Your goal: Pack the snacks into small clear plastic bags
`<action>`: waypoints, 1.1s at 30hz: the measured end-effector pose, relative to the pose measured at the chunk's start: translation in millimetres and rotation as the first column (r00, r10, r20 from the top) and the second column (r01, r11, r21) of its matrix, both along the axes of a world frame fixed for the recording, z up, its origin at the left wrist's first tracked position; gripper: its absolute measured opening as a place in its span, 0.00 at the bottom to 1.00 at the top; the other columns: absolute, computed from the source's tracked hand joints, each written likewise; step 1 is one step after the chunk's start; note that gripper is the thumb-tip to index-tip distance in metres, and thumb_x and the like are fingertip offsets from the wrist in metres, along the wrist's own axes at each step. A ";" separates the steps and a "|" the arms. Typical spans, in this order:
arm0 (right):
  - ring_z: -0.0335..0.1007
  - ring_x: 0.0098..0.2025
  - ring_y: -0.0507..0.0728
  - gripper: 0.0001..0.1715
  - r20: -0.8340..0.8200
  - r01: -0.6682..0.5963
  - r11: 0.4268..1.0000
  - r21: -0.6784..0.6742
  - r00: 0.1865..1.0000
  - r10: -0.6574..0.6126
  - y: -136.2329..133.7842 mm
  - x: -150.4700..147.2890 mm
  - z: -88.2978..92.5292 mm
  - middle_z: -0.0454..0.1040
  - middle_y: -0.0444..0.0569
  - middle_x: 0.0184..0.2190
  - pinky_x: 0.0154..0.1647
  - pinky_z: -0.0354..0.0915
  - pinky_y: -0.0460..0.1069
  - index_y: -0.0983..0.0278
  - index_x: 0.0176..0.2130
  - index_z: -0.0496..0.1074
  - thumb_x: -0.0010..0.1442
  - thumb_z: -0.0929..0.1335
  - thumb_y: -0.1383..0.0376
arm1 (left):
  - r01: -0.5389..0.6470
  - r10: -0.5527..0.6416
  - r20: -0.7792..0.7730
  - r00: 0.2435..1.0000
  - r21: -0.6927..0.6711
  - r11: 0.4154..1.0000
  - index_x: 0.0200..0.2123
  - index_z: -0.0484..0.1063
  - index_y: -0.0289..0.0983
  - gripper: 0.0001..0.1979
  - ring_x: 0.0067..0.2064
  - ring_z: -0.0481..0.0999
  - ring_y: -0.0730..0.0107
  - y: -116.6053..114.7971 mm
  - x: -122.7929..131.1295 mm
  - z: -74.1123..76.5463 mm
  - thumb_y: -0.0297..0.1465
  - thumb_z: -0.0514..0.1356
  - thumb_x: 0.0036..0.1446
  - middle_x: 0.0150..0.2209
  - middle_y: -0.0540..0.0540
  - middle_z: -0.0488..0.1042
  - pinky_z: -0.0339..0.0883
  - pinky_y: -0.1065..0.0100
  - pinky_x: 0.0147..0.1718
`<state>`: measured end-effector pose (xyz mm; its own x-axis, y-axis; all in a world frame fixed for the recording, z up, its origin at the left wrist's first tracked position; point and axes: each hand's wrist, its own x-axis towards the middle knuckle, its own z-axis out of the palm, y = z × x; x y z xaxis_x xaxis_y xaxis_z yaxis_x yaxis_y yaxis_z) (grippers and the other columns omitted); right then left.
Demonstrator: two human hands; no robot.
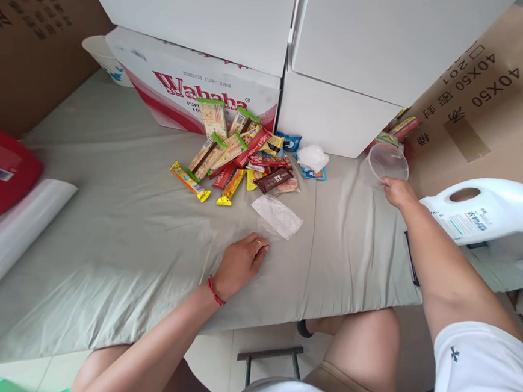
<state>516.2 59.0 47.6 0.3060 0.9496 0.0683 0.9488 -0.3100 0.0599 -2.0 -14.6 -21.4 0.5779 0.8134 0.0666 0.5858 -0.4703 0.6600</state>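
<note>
Nearest us, our left hand [240, 264] rests in front of the snack pile [254, 147], fingers curled in; we cannot tell whether they pinch anything. Just beyond them, between hand and pile, lies a pale packet [278, 216]. Right of the pile, our right hand [398, 193] pinches the rim of a clear tub [388, 164]. We judge the step in hand to be handling this tub, and any next move calls for keeping a steady hold on its thin edge.

As for the rest, a plastic roll [18, 231] lies to the pile's left on the cloth-covered tabletop [132, 234], a red container [1, 169] beside it. Well right of the pile, a white jug [491, 208] lies on its side, hemming in our right arm. A small white bag [313, 158] sits at the pile's right edge. Behind the pile, a printed carton [185, 63] and white boxes [340, 117] block reaching farther back.
</note>
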 end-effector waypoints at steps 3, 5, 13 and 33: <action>0.65 0.39 0.62 0.15 0.026 -0.058 0.998 -0.027 0.998 0.058 4.3 -19.4 -0.6 0.79 0.57 0.37 0.41 0.59 0.53 0.63 0.35 0.80 0.61 0.64 0.72 | 0.004 -0.004 -0.002 1.000 -0.006 1.000 0.42 0.78 0.37 0.15 0.37 0.79 0.65 -0.3 -0.1 1.2 0.30 0.51 0.72 0.39 0.45 0.79 0.69 0.65 0.38; 0.64 0.45 0.63 0.16 0.086 -0.083 0.996 0.033 0.993 0.080 -10.2 -37.5 -0.9 0.79 0.59 0.42 0.45 0.59 0.54 0.64 0.38 0.80 0.63 0.63 0.71 | 0.005 -0.005 0.003 1.000 -0.003 1.000 0.42 0.79 0.37 0.15 0.37 0.80 0.65 -0.8 -0.3 1.7 0.29 0.51 0.72 0.39 0.45 0.79 0.69 0.65 0.38; 0.72 0.41 0.62 0.18 0.115 -0.050 0.977 0.208 0.993 0.027 -126.7 -65.5 3.8 0.81 0.57 0.45 0.39 0.60 0.53 0.63 0.47 0.80 0.70 0.62 0.61 | 0.023 -0.023 0.004 1.000 0.011 1.000 0.44 0.80 0.36 0.15 0.39 0.81 0.62 -3.7 -0.2 5.4 0.29 0.52 0.72 0.40 0.44 0.80 0.71 0.64 0.39; 0.77 0.47 0.57 0.16 -0.544 0.170 0.930 0.325 0.838 0.037 -19.3 -83.7 32.7 0.82 0.64 0.49 0.49 0.68 0.54 0.71 0.54 0.78 0.70 0.69 0.66 | -0.119 0.103 0.368 0.924 0.022 0.993 0.41 0.78 0.37 0.12 0.33 0.77 0.70 -4.4 0.2 17.1 0.29 0.53 0.69 0.34 0.47 0.78 0.68 0.69 0.34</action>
<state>432.6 39.7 80.3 0.4533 0.8698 0.1947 0.7735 -0.2754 -0.5708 -1.8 -18.9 -4.3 0.4133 0.8625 0.2922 0.3577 -0.4488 0.8189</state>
